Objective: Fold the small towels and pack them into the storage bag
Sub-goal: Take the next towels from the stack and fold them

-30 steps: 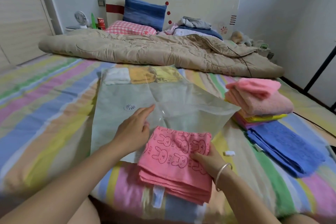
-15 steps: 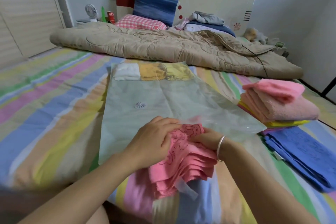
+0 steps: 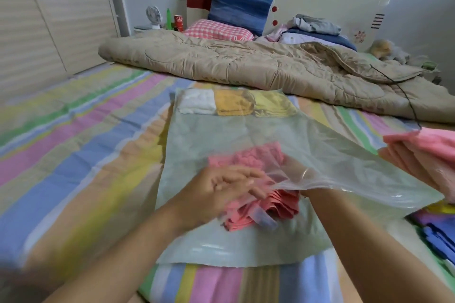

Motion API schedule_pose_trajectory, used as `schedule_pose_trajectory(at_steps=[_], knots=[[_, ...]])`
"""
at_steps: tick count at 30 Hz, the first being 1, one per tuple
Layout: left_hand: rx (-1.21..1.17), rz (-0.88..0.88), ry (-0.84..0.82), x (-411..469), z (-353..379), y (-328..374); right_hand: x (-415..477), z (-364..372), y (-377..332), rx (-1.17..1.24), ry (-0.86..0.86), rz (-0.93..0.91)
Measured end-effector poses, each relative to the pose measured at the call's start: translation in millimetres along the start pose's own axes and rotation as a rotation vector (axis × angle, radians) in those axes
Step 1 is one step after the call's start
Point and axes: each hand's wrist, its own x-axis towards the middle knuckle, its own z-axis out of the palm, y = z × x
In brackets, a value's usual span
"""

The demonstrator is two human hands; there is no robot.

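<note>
A clear storage bag (image 3: 221, 130) lies flat on the striped bed with its mouth toward me. White (image 3: 197, 103), orange (image 3: 232, 103) and yellow (image 3: 273, 104) folded towels sit side by side at its far end. A folded pink towel (image 3: 248, 158) is halfway inside the mouth. My left hand (image 3: 221, 187) is at the mouth, fingers on the top film and the towel's near end. My right hand (image 3: 293, 172) is inside the bag under the lifted film, on the pink towel; its grip is blurred by the plastic.
A stack of folded pink, yellow and purple towels (image 3: 426, 155) sits at the right, with blue towels (image 3: 440, 236) in front of it. A beige quilt (image 3: 246, 66) lies across the bed beyond the bag. Pillows and clothes are at the headboard.
The pink towel has gone from lying in front of the bag to being pushed into its mouth. My right hand has followed it inside and the top film is lifted.
</note>
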Motion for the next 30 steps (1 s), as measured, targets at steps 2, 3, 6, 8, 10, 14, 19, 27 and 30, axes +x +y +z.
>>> schedule_pose_trajectory(at_steps=[2,3,6,8,10,14,19,27,30], knots=[[-0.156,-0.101,0.246,5,-27,-16,12,0,3,-0.349,0.146,-0.048],[-0.103,-0.162,0.407,7,-42,-31,17,0,4,-0.552,0.264,-0.067],[0.361,-0.508,0.702,4,-80,-86,14,11,0,-0.995,0.34,-0.324],[0.548,-0.714,0.72,-1,-89,-112,8,28,1,-1.157,0.116,-0.359],[0.611,-0.776,0.718,-5,-89,-122,-5,48,10,-1.133,-0.073,-0.297],[0.47,-0.732,0.727,-1,-86,-132,-20,64,10,-1.053,-0.101,-0.307],[0.211,-0.673,0.812,-6,-86,-152,-9,64,7,-1.033,-0.197,-0.289],[0.144,-0.612,0.779,-12,-83,-153,59,50,1,-0.974,0.049,-0.373],[0.233,-0.579,0.8,-9,-87,-149,66,46,-14,-1.019,-0.04,-0.409]])
